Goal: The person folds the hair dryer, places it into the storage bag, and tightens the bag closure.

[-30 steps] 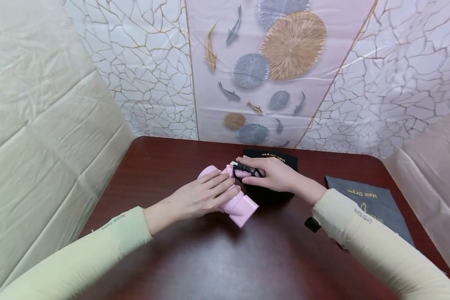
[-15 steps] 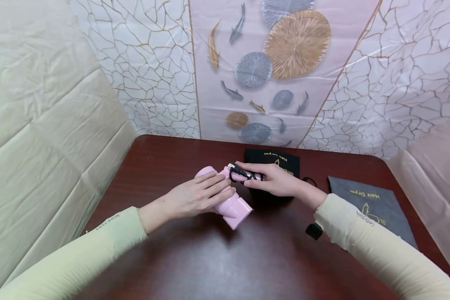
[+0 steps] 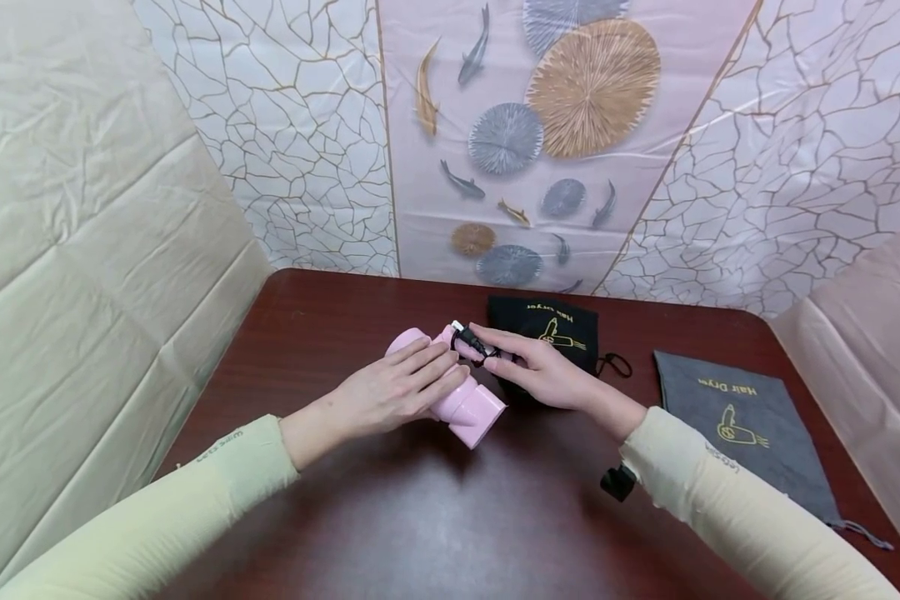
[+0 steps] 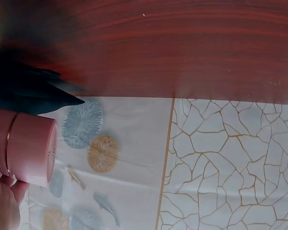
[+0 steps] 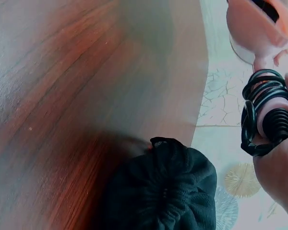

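A pink hair dryer [image 3: 474,413] is held up over the table by both hands. My left hand [image 3: 399,387] grips its barrel from above, the fingers laid across it and the nozzle pointing toward the front of the table. Around the handle, my right hand [image 3: 546,368] holds the dryer together with its wound black cord [image 5: 269,88]; the plug [image 3: 461,332] sticks out near the fingertips. The left wrist view shows the barrel's round rear end [image 4: 33,148]. Behind the right hand lies a black drawstring pouch [image 3: 566,329] printed "Hair Dryer", partly hidden by that hand.
On the right of the dark red table [image 3: 330,533] a grey "Hair Dryer" pouch [image 3: 742,408] lies flat, its drawstring [image 3: 866,533] near the edge. A patterned cloth wall [image 3: 307,150] stands behind the table, with plain cloth [image 3: 82,275] on the left.
Both hands have shifted slightly left with the hair dryer. The right hand has come lower, so more of the black pouch and its cord loop shows.
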Tool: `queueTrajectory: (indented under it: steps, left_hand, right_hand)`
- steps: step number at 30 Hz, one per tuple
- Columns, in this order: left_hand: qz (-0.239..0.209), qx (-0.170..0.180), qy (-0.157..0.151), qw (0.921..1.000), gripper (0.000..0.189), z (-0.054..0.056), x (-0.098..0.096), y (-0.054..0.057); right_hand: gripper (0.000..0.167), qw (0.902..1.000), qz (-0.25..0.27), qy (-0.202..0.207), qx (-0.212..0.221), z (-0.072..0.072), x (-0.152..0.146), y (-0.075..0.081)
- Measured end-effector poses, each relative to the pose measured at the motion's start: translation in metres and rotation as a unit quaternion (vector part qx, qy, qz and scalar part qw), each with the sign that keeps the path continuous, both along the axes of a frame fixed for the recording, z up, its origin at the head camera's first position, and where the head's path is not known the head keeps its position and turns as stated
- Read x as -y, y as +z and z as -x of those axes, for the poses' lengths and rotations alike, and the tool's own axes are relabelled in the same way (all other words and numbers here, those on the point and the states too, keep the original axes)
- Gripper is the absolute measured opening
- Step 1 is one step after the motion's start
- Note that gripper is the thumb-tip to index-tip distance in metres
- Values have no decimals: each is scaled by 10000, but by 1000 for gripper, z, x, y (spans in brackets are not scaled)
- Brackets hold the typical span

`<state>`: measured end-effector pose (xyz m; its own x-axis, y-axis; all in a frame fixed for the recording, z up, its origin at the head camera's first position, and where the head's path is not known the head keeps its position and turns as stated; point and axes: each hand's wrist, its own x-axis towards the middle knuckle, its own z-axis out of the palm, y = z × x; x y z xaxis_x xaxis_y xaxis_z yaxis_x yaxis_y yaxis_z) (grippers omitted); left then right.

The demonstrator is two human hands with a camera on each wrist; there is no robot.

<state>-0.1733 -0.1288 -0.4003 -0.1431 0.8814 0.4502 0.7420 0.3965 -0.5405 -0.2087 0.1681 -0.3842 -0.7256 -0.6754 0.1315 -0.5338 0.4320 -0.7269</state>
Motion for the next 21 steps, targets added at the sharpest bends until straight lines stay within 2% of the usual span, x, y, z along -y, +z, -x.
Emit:
queueTrajectory:
  steps: [8, 13, 21]
  left_hand:
    - [-50, -88, 279, 9996, 56, -3, -3, -4]
    - [-154, -53, 384, 9991, 57, -6, -5, -4]
    - [-302, 152, 701, 9970, 66, -5, -7, -1]
  right_hand:
    - [50, 9978, 251, -365, 487, -5, 6, -4]
    - [49, 9962, 543, -387, 556, -8, 12, -8]
    - [52, 9974, 642, -235, 233, -3, 24, -7]
